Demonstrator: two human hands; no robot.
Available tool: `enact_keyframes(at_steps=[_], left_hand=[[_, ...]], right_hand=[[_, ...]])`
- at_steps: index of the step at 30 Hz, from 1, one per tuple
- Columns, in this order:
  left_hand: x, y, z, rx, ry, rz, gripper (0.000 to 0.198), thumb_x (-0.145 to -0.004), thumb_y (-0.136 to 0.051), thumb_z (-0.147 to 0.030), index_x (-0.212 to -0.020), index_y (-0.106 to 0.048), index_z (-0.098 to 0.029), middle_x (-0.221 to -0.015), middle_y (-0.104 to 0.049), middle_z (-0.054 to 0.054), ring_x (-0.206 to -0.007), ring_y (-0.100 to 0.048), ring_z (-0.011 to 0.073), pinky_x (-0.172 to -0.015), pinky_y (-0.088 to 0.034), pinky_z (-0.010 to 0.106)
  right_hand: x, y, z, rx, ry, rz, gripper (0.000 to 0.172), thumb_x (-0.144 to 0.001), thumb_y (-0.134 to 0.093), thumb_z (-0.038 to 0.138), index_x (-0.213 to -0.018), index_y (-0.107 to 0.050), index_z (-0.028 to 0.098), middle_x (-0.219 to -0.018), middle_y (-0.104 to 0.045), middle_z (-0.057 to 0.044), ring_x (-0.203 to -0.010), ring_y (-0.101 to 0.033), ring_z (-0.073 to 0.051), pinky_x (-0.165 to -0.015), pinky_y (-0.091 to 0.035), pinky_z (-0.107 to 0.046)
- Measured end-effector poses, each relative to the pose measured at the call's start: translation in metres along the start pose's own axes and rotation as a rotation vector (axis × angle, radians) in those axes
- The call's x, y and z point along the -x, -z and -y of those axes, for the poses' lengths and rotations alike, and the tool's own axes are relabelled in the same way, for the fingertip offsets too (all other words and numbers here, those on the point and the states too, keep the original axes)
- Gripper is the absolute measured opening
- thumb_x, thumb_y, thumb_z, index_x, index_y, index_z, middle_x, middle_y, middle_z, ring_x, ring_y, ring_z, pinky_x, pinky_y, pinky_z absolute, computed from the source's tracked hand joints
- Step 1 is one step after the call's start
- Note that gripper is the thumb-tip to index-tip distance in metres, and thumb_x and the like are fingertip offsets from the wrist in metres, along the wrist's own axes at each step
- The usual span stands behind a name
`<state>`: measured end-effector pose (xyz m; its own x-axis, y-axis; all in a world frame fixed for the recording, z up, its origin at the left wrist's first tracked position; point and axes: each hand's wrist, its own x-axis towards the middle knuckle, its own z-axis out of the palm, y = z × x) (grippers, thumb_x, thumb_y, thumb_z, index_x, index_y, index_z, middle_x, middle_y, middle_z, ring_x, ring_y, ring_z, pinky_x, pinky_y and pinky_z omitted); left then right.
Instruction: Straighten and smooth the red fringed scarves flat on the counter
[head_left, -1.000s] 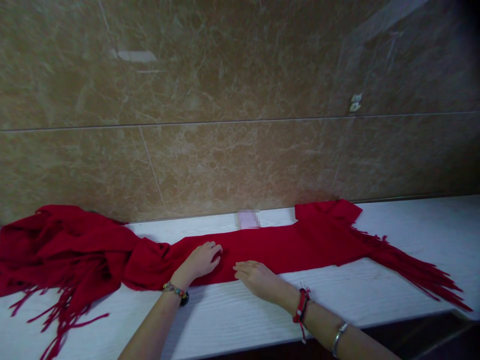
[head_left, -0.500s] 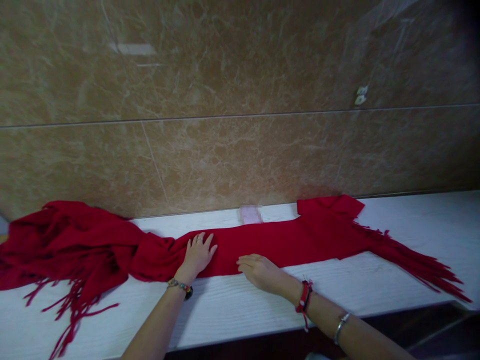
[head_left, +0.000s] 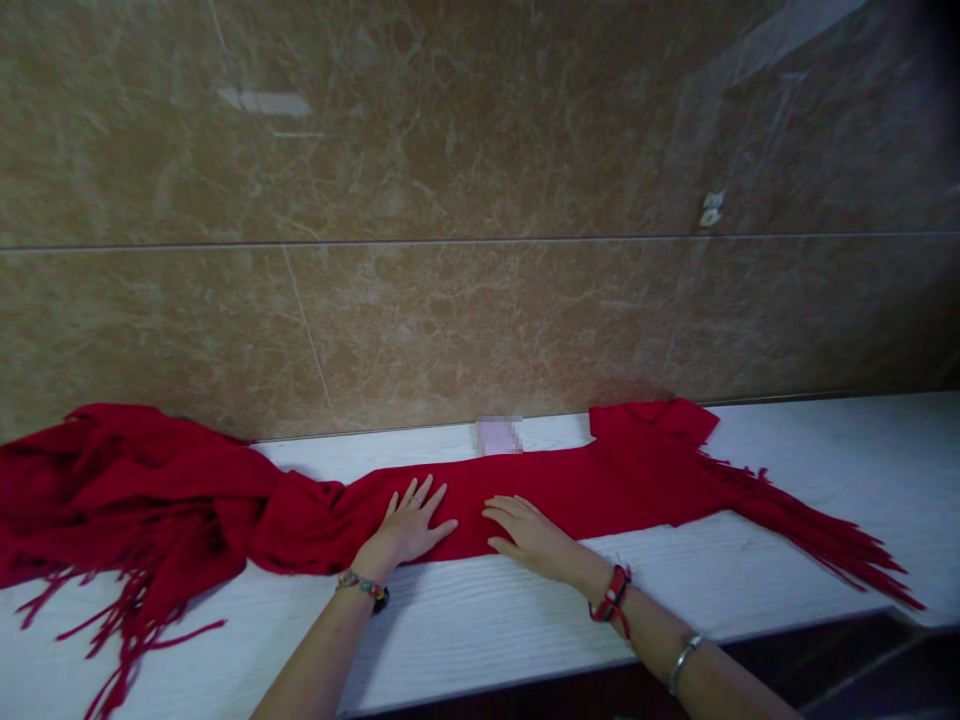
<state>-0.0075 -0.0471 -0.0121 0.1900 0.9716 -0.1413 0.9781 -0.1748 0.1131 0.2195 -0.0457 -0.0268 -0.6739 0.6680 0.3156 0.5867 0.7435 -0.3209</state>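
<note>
A long red fringed scarf (head_left: 570,490) stretches across the white wood-grain table (head_left: 480,640). Its middle lies flat in a band, while the left part is bunched in loose folds with fringe hanging toward me. At the right, the scarf is folded over itself and its fringe trails down to the right. My left hand (head_left: 409,525) rests on the flat part near the bunched folds, fingers spread. To its right, my right hand (head_left: 532,535) lies over the near half of the band, fingers stretched out and thumb apart. Neither hand grips the cloth.
A brown marbled tile wall (head_left: 450,320) rises directly behind the table. Between scarf and wall lies a small blurred pale pink item (head_left: 499,435). A small white fixture (head_left: 711,209) sits on the wall at the right. The table's front edge runs below my forearms.
My left hand has slid slightly right along the scarf and spread its fingers wider. The right hand has opened its thumb away from the fingers. The view has shifted a little.
</note>
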Motion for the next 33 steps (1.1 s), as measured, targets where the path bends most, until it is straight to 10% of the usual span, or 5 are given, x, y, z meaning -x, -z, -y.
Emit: enact_keyframes(at_steps=[17,33], left_hand=[[0.000,0.006,-0.002,0.014,0.059,0.055,0.086,-0.070,-0.025,-0.075,-0.138,-0.015,-0.024,-0.145,-0.003,0.008,-0.129,0.002,0.0374,-0.099,-0.009,0.059],[-0.032,0.007,-0.038,0.040,0.037,-0.109,0.066,-0.081,-0.017,-0.063,-0.137,-0.017,-0.028,-0.146,-0.004,0.006,-0.131,-0.003,0.0335,-0.100,-0.014,0.055]], right_hand=[[0.007,0.014,-0.048,0.268,-0.491,0.014,0.057,-0.087,-0.031,0.047,-0.135,-0.028,0.016,-0.142,-0.020,-0.012,-0.130,-0.012,-0.032,-0.098,-0.014,-0.058],[-0.022,0.019,-0.086,0.185,-0.548,0.160,0.074,-0.083,-0.023,0.060,-0.137,-0.021,0.010,-0.143,-0.015,-0.014,-0.130,-0.010,-0.032,-0.098,-0.011,-0.059]])
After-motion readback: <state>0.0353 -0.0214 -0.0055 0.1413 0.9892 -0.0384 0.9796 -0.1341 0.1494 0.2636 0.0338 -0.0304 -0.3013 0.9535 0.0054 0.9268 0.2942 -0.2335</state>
